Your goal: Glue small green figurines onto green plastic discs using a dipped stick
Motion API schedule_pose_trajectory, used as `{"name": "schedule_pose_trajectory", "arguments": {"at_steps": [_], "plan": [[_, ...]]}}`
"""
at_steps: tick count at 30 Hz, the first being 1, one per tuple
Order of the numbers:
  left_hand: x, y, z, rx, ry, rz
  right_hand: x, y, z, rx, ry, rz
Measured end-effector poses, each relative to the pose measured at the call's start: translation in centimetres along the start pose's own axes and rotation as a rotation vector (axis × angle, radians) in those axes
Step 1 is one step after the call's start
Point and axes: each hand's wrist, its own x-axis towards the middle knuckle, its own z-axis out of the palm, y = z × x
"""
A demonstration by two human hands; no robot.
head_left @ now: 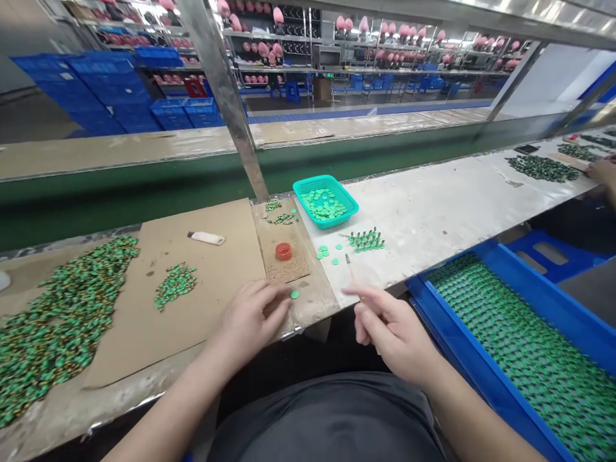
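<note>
My left hand (253, 316) rests at the front edge of the bench, fingers curled and pinched beside a small green disc (294, 294) lying on a cardboard strip (315, 296). My right hand (391, 327) hovers just off the bench edge, index finger stretched out, other fingers loosely curled around a thin stick (350, 267) whose tip reaches toward the bench. A red cap (283, 251) sits on a brown pad (283, 247). Loose green discs (325, 252) and a cluster of upright green pieces (366, 240) lie beyond.
A teal basket (346, 196) holds green discs. Large pile (58, 321) and small pile (176, 284) of green parts lie on cardboard at left, with a white tube (206, 238). A blue tray (524, 346) of green parts is at right. Another person's hand (604, 172) works far right.
</note>
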Motion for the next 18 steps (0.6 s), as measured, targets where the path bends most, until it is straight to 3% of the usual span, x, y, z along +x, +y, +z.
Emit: {"name": "schedule_pose_trajectory", "arguments": {"at_steps": [5,10,18], "plan": [[0.4,0.1,1.1,0.011,0.015,0.02,1.3,-1.1,0.2,0.309,-0.021,-0.04],[0.0,0.5,1.2,-0.001,0.044,0.015,4.7,-0.5,1.1,0.101,0.175,-0.17],[-2.0,1.3,0.4,0.115,0.048,0.181,12.2,1.6,3.3,0.041,0.205,-0.196]]}}
